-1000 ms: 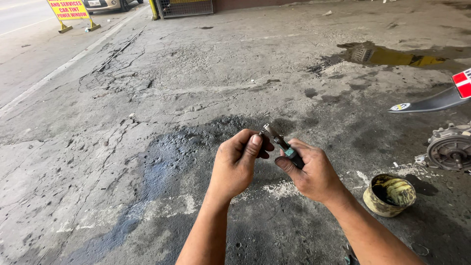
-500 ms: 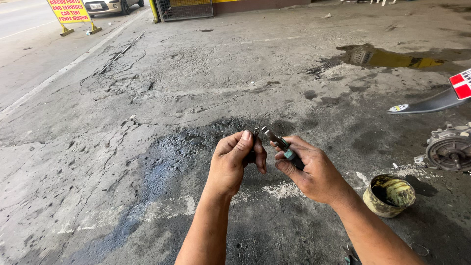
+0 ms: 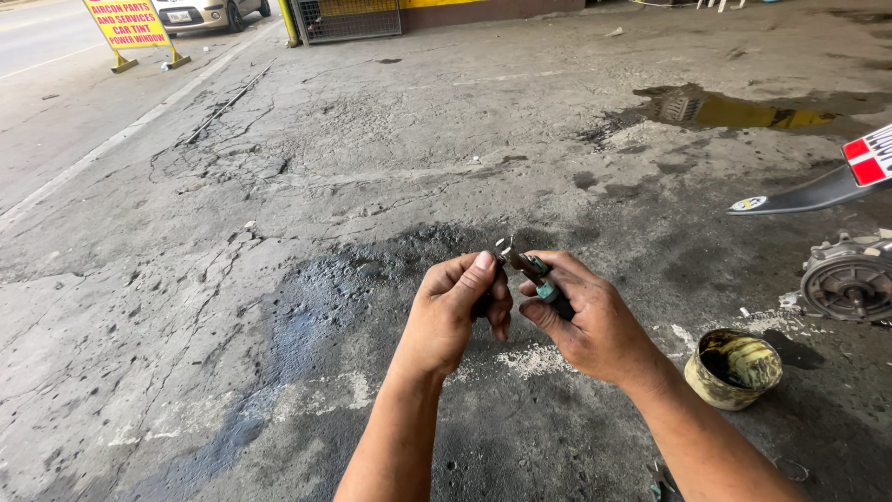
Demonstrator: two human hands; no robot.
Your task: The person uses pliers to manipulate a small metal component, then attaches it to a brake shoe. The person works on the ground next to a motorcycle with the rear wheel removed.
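Both of my hands meet at the middle of the head view, above oil-stained concrete. My right hand (image 3: pixel 595 321) grips a small metal tool (image 3: pixel 531 270) with green-wrapped handles, its tip pointing up and left. My left hand (image 3: pixel 457 311) is closed beside it, thumb and fingers pinching a small dark part that touches the tool's tip. The fingers mostly hide that part, so I cannot tell its shape.
A dirty round tin (image 3: pixel 733 369) of grease sits on the ground right of my right forearm. A grey ribbed metal housing (image 3: pixel 850 279) lies at the right edge, below a dark fender (image 3: pixel 808 193). A puddle (image 3: pixel 734 110) lies far right; a yellow sign (image 3: pixel 127 25) stands far left.
My hands have stayed together with only small finger shifts; my left thumb has slid up over the part by the tool's tip. The view has shifted slightly.
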